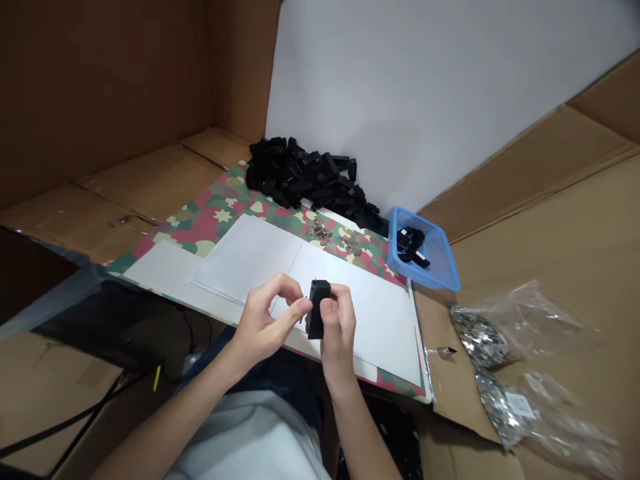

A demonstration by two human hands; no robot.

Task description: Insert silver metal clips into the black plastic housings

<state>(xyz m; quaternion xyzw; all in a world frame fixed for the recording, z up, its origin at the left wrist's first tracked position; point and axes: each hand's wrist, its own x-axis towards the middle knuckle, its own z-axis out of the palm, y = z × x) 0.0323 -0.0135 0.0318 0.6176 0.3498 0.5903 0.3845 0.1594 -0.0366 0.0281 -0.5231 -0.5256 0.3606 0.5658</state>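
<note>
My right hand [337,327] is closed around a small black plastic block [317,308], held upright above the white sheets [250,257]. My left hand [265,317] pinches a tiny thin metal piece [305,300] against the block's left side. Both hands hover over the near edge of a camouflage-patterned board [220,203] on my lap. A pile of the same black blocks [305,177] lies at the board's far end. Two small heaps of metal pieces [320,231] rest on the board beyond the sheets.
A blue plastic basket [440,267] with a few black blocks stands at the board's right corner. Clear bags of metal parts [500,373] lie on cardboard to the right. Cardboard walls and a white panel [425,93] surround the space. Black cables run at lower left.
</note>
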